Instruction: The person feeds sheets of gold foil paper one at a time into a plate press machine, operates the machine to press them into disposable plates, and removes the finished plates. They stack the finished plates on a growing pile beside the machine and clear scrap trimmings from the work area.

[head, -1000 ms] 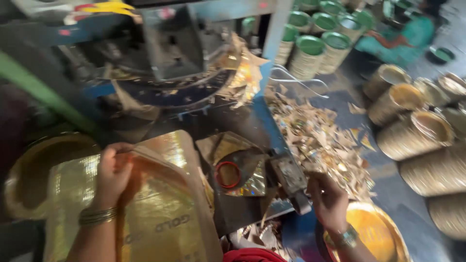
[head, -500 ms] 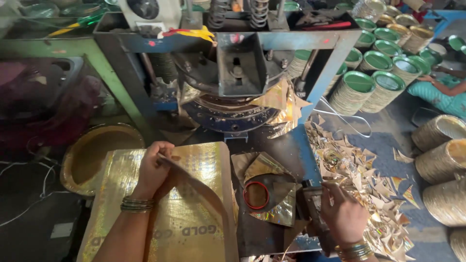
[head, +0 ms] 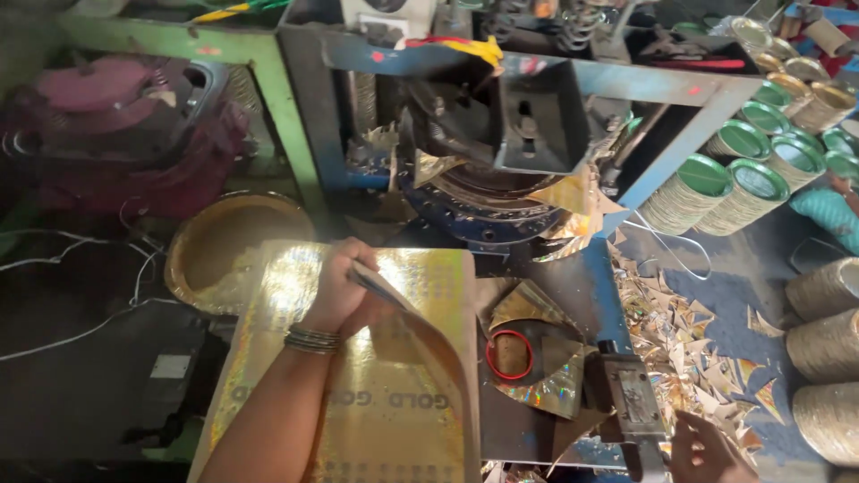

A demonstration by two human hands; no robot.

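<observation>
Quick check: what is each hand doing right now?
Left hand: closed, pinching the lifted edge of the top shiny gold foil sheet.
Right hand: only partly in view at the bottom edge; cannot be told.

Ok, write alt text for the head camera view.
A person's left hand lifts the top sheet off a stack of shiny gold foil-paper sheets before a blue metal press machine. Their right hand sits low by a grey metal lever handle; stacked green-faced paper plates stand right.
</observation>
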